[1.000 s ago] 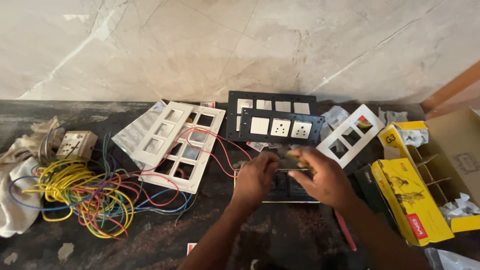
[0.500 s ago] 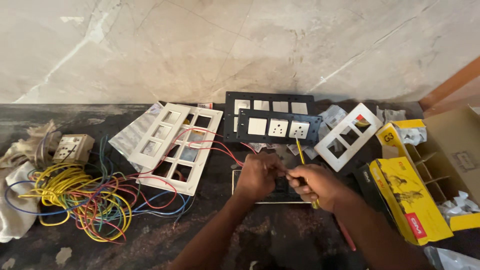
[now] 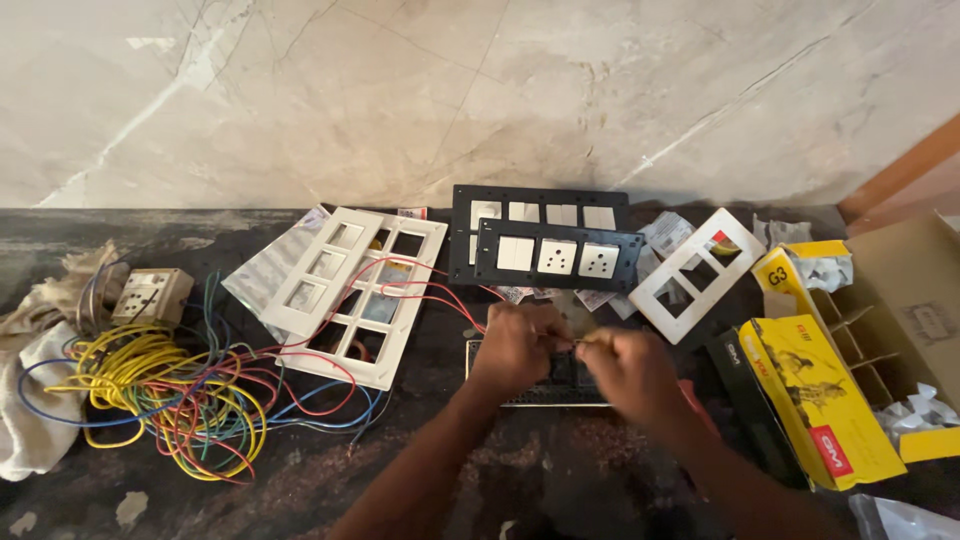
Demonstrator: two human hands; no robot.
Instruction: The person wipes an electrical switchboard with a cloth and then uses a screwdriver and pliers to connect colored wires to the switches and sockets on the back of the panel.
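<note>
A black switch plate (image 3: pixel 540 392) lies flat on the dark surface, mostly covered by my hands. My left hand (image 3: pixel 515 345) is curled over its upper left part, fingers closed on it. A red wire (image 3: pixel 430 292) runs from the left and ends under this hand. My right hand (image 3: pixel 630 372) is closed around a thin yellow-handled tool (image 3: pixel 592 340). Only the tool's yellowish end shows, between the two hands. The hands nearly touch over the plate.
Behind the hands stand two black plates with white sockets (image 3: pixel 558 255). White frames (image 3: pixel 355 290) (image 3: pixel 695 272) lie on either side of them. A tangle of coloured wires (image 3: pixel 170 395), a small switch box (image 3: pixel 150 295) and a cloth (image 3: pixel 35 400) lie left. A yellow box (image 3: pixel 820 400) and a cardboard box (image 3: pixel 915 310) lie right.
The yellow tool, upright in my right hand half a second ago, has come down and is now mostly hidden. Both hands have drawn together over the plate.
</note>
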